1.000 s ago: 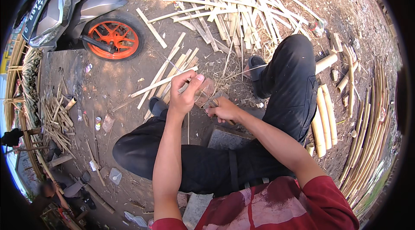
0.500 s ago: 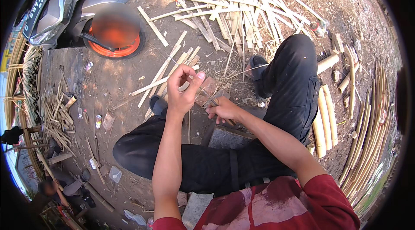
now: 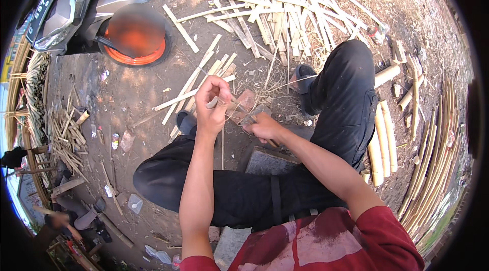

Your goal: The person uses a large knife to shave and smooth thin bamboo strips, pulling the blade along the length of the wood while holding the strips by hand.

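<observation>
In front of my knees, my left hand (image 3: 213, 105) is raised with its fingers curled round a thin, pale bamboo strip (image 3: 212, 102). A fine end of the strip appears to reach out past the knuckles. My right hand (image 3: 265, 127), lower and to the right, is closed round what looks like a knife (image 3: 248, 116). Its narrow dark blade points up and left toward the left hand, and the handle end shows below my fist. The place where blade and strip meet is too small to make out.
Split bamboo slats (image 3: 285, 16) lie heaped ahead, with several more slats (image 3: 204, 80) beyond my left hand. A motorbike (image 3: 66, 11) stands at upper left. Thick bamboo pieces (image 3: 385, 141) and long poles (image 3: 438, 153) lie right. Another person (image 3: 76, 220) is at lower left.
My left hand has turned slightly and its thumb has drawn in against the strip. My right hand is nearly where it was, its fingers curled tighter. The other person has shifted.
</observation>
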Available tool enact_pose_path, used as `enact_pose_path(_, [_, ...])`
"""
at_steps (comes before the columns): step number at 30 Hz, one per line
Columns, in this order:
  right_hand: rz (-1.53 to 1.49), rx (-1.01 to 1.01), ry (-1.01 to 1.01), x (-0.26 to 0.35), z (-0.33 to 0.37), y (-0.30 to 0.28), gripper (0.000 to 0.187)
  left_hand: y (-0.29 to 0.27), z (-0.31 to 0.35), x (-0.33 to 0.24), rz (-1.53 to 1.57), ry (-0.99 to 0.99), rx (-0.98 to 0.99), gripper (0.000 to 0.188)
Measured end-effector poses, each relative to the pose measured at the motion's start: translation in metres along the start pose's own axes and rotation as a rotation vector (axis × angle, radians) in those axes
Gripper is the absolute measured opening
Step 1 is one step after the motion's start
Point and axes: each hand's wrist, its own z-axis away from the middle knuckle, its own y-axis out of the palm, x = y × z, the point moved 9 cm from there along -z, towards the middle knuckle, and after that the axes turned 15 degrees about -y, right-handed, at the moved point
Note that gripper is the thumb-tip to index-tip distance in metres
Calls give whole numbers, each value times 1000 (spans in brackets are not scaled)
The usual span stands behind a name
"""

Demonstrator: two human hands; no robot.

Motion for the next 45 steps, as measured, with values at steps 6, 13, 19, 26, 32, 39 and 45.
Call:
enact_pose_path(6, [83, -6, 35, 5, -6, 3, 31, -11, -2, -5, 10, 93, -77, 33])
enact_pose_path(13, [504, -218, -126, 9, -11, -11, 40, -20, -2, 4, -20, -50, -307, 20])
enact_pose_path(19, [568, -189, -113, -10, -22, -20, 38, -12, -8, -1, -33, -47, -315, 23])
enact_pose_path(26, [107, -28, 156, -57, -17, -1, 27, -10, -8, 9, 11, -14, -181, 41])
enact_pose_path(32, [711, -350, -120, -47, -19, -13, 28, -26, -4, 6, 153, -16, -258, 42])
enact_pose_path(39, [-69, 49, 191, -81, -22, -4, 27, -28, 1, 5, 88, -73, -205, 41])
enact_pose_path(45, [528, -180, 27, -67, -17, -14, 31, -28, 2, 3, 104, -71, -196, 42])
